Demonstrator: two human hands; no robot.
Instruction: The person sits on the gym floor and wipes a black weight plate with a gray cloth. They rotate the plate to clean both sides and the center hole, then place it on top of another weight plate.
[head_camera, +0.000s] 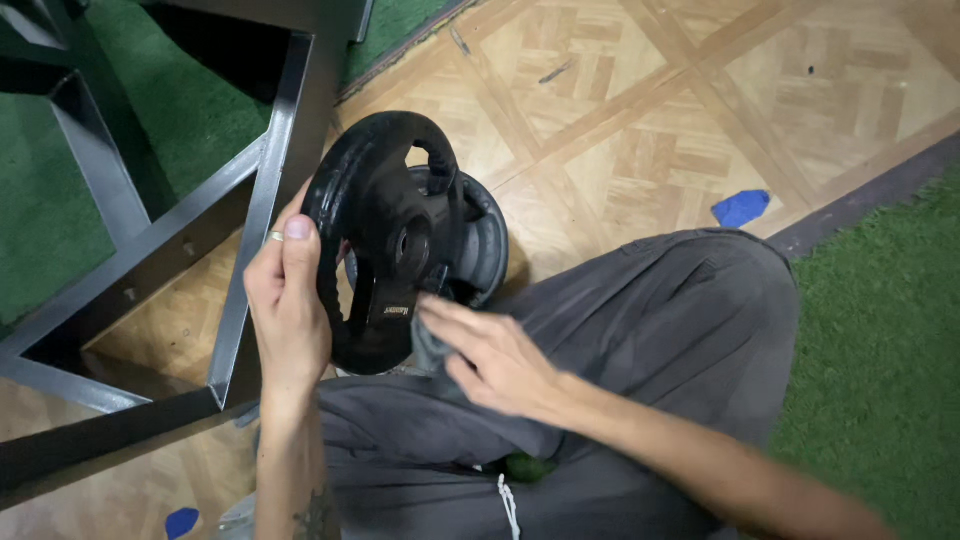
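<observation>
Left hand (285, 300) grips round black plate (385, 240); right hand (495, 355) presses grey cloth (430, 345).

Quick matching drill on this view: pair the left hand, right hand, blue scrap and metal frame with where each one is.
1 left hand
2 right hand
3 blue scrap
4 metal frame

A lying on the wood floor
B grips the black plate's rim
C presses a grey cloth to the plate
D stands left of the plate

Pairs: 1-B, 2-C, 3-A, 4-D
</observation>
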